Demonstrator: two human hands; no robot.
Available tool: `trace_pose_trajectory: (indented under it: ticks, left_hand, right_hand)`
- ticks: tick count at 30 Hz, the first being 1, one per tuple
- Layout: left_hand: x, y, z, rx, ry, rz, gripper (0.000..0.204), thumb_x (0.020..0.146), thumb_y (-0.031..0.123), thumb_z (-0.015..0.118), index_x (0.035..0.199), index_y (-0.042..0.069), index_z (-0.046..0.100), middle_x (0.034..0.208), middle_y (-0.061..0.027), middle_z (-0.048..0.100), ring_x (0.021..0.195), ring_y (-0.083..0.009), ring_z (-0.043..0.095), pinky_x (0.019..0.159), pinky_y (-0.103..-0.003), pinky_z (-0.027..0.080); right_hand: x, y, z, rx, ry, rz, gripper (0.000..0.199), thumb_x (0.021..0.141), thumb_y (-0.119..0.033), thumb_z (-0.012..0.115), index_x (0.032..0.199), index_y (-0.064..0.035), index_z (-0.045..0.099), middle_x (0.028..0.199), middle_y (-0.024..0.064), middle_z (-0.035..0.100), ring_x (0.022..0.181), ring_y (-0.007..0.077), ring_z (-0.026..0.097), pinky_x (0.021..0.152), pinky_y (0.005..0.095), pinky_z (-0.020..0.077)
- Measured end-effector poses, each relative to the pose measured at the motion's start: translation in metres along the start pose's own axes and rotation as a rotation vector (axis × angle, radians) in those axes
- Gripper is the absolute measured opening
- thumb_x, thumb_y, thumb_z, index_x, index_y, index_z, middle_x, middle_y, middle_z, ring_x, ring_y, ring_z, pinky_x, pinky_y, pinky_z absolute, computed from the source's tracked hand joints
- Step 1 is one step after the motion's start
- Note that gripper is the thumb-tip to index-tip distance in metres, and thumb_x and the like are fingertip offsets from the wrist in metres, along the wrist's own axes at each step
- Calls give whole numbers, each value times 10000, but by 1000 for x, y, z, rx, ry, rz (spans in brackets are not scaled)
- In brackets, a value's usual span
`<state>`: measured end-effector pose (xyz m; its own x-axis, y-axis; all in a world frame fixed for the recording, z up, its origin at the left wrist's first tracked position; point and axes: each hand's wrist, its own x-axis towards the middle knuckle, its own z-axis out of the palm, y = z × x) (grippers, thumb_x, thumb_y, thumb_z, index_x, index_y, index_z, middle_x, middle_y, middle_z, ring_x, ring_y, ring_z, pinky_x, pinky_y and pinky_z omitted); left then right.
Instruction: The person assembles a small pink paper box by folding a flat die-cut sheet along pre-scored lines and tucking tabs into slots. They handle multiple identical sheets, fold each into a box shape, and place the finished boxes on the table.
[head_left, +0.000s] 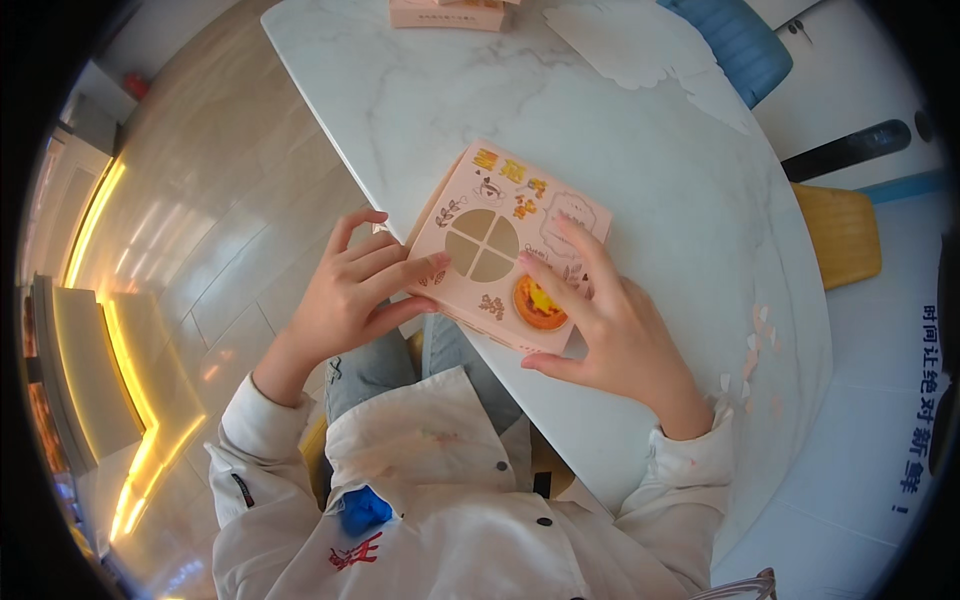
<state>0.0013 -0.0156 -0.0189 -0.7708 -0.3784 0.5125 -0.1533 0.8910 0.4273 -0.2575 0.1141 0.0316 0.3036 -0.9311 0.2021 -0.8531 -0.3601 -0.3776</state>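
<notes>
A flat pink cardboard pastry box (pixel 500 290) lies closed at the table's near-left edge, partly overhanging it. Its lid has a round window split into quarters by a cross, brown line drawings and a printed egg tart. My left hand (pixel 355 285) grips the box's left side, with the index fingertip on the lid by the window and the thumb at the near edge. Over the right side is my right hand (pixel 625 330), fingers spread across the lid and thumb by the near edge, holding the box between them. What the box contains cannot be made out.
The white marbled table (pixel 690 230) curves round to the right. More pink boxes (pixel 447 14) stand at its far edge. Small paper scraps (pixel 757 345) lie on the right. A blue chair (pixel 735 45) and a yellow-brown chair (pixel 838 235) stand beyond the table.
</notes>
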Motion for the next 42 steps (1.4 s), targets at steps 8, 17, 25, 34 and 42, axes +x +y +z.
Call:
trace_pose_trajectory:
  ticks: [8,17,25,34,42]
  left_hand:
    - [2,-10,-3,-197,-72,13,436,776,148,794,1188,79,671,880,-40,668,761,-196,588,891,-379,461]
    - [-18,-8,24,-434,307,-161,555,757,18,810,1210,21,488,957,-103,649,786,-203,603,660,-309,501]
    - [-18,-1,25,-275,264,-67,533,746,43,823,1197,28,539,988,-113,645,807,-231,612,682,-335,509]
    - [-12,7,14,51,217,-123,335,717,-29,755,1040,59,732,955,-99,629,863,-253,609,701,-360,509]
    - [-5,5,10,136,196,-107,343,679,40,785,1016,75,730,1100,-73,634,953,-279,601,783,-386,502]
  right_hand:
    - [22,7,-13,-107,-127,-54,772,604,-283,828,1320,-131,581,1468,51,462,988,215,631,822,358,472]
    - [38,17,-10,149,-122,-35,582,627,-171,799,1153,-29,595,1426,34,492,1037,281,623,851,387,515]
    - [38,5,5,224,-155,89,594,667,-188,835,1154,38,580,1416,73,481,1158,298,578,945,378,501]
    - [35,14,8,326,-121,42,662,695,-166,841,1280,-6,576,1459,69,459,1207,222,545,856,327,531]
    - [36,26,-10,558,-324,174,604,750,54,692,1334,-60,587,1427,59,524,935,157,633,635,240,524]
